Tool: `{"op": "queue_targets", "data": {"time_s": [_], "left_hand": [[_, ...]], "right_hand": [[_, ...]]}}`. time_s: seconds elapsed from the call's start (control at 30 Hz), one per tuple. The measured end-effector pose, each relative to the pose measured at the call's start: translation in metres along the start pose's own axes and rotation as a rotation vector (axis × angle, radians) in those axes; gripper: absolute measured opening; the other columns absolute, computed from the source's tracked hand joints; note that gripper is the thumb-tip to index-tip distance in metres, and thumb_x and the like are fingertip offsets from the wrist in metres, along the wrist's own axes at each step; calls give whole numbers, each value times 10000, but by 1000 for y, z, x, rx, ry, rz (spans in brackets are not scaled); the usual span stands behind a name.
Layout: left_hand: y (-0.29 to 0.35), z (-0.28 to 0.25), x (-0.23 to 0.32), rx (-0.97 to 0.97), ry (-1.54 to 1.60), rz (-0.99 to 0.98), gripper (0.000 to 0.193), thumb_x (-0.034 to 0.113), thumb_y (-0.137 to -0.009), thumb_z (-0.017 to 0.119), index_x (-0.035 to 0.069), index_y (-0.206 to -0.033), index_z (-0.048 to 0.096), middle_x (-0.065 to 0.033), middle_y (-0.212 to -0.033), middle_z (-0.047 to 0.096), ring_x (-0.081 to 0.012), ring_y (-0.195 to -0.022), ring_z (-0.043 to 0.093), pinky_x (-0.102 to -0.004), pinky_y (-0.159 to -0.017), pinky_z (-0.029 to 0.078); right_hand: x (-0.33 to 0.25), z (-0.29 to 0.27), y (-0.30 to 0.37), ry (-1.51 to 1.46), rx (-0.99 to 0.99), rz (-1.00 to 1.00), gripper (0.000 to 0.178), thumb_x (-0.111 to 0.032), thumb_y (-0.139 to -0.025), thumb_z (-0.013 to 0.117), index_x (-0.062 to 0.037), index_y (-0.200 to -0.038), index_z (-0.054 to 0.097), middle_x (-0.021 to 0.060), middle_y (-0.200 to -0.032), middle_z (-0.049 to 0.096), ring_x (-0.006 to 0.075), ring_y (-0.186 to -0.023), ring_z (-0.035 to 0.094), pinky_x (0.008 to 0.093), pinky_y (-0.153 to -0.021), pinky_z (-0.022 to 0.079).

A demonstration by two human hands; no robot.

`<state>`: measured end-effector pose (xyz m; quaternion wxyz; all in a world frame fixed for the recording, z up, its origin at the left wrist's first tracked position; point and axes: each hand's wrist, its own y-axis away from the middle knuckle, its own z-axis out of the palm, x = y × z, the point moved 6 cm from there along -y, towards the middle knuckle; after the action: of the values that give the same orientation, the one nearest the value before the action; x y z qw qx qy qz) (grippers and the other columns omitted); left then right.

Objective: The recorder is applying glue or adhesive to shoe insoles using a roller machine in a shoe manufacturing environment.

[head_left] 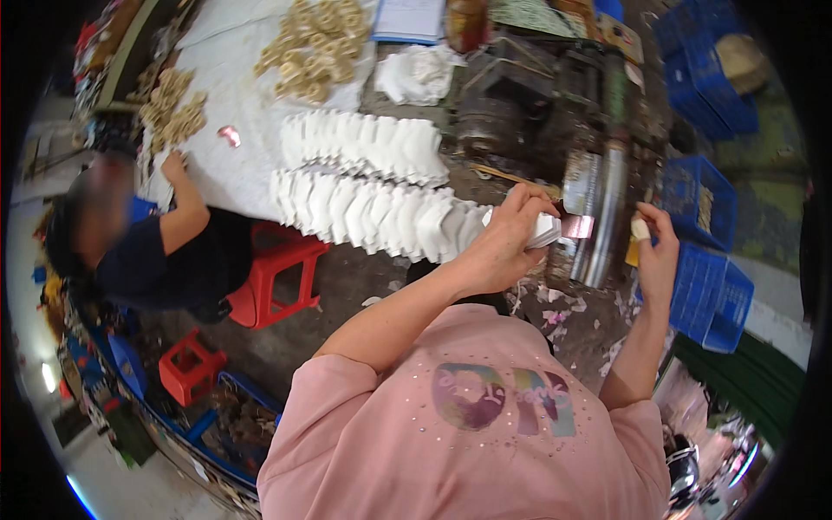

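Note:
My left hand (511, 238) is closed round a small stack of white pieces (546, 230) beside the machine's shiny metal rollers (610, 217). A shiny pink strip (577, 227) sits between that stack and the rollers. On the rollers' other side, my right hand (660, 247) has its fingers curved and apart. A cream-coloured cover or piece (640, 230) is at one of its fingertips; I cannot tell whether it is worn or held. Long rows of white shaped pieces (364, 212) stand on the table to the left of my left hand.
A co-worker (165, 234) in dark clothes reaches over the white-covered table (230, 178), near tan ring-like parts (316, 48). Red stools (276, 273) stand below. Blue crates (706, 295) line the right side. Scraps (555, 316) litter the floor. A dark motor (507, 87) sits behind the rollers.

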<state>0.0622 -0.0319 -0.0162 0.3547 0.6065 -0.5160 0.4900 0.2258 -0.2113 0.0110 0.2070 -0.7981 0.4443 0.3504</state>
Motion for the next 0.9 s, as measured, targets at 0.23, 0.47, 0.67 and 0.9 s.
{"op": "queue_targets", "data": {"time_s": [0.23, 0.47, 0.67, 0.9], "left_hand": [[103, -184, -96, 477, -178, -218, 547, -153, -644, 570, 38, -1150, 483, -117, -1222, 439, -268, -1175, 424, -330, -1010, 324], [201, -234, -171, 200, -909, -488, 494, -91, -635, 602, 69, -1097, 525, -115, -1233, 453, -318, -1133, 458, -421, -924, 371], [212, -230, -180, -89, -1025, -643, 480, -18, -664, 619, 92, -1123, 526, -124, -1131, 499, -320, -1101, 470, -440, -905, 378], [153, -204, -105, 359, 70, -696, 446, 25, -776, 612, 53, -1196, 465, -24, -1013, 507, -131, -945, 489, -281, -755, 431]], "right_hand": [[4, 8, -2, -94, 29, 85, 203, -42, -880, 550, -14, -1076, 594, 38, -948, 595, 112, -880, 542, 242, -791, 419], [2, 13, -4, -132, 55, 91, 211, -40, -893, 539, -9, -1098, 580, 35, -972, 593, 101, -902, 539, 235, -795, 416], [-5, 11, -6, -137, 96, 40, 222, -49, -899, 539, -13, -1116, 572, 38, -1003, 594, 106, -926, 544, 238, -834, 417], [-49, 16, 10, -271, 87, -31, 211, 24, -875, 483, -3, -1069, 562, 61, -961, 598, 113, -879, 557, 245, -809, 434]]}}
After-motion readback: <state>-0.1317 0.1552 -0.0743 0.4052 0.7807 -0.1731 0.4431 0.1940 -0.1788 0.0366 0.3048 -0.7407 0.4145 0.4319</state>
